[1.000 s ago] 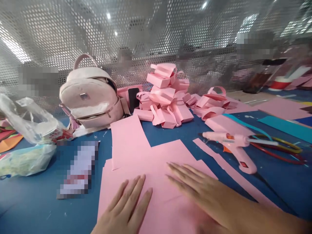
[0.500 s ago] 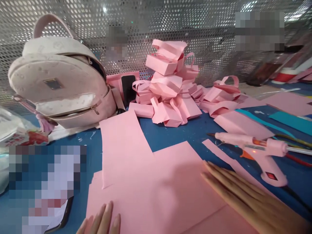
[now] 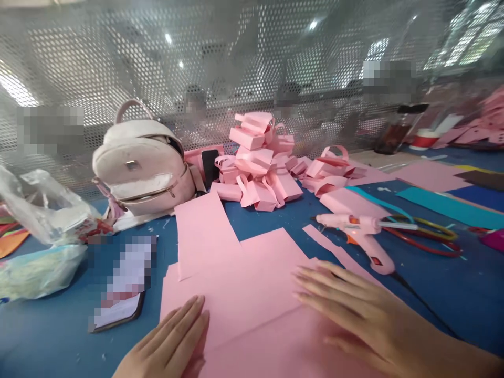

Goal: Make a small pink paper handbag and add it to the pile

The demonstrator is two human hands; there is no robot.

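Observation:
Pink paper sheets point(image 3: 252, 294) overlap on the blue table in front of me. My left hand point(image 3: 169, 336) rests at their left edge, fingers stretched out and close together. On the right side, my right hand point(image 3: 350, 310) lies over the sheets with its fingers extended and thumb apart. Neither hand grips anything. Beyond my right hand lies a narrow pink paper strip point(image 3: 323, 239), and past it a pink hot glue gun point(image 3: 358, 228) with a glue stick in its back. Behind the sheets rises a pile of small folded pink paper bags point(image 3: 255, 163).
A pale pink backpack point(image 3: 142, 157) stands at the back left. A phone point(image 3: 126, 294) lies left of the sheets, near plastic bags point(image 3: 43, 268). Right of the glue gun are scissors point(image 3: 425, 231) and a turquoise strip point(image 3: 449, 205). The gun's cord point(image 3: 429, 307) runs toward the right front.
The view has tilted up and widened, so more of both hands and the table shows. My left hand has come further onto the sheets' left edge; my right hand's thumb is now visible.

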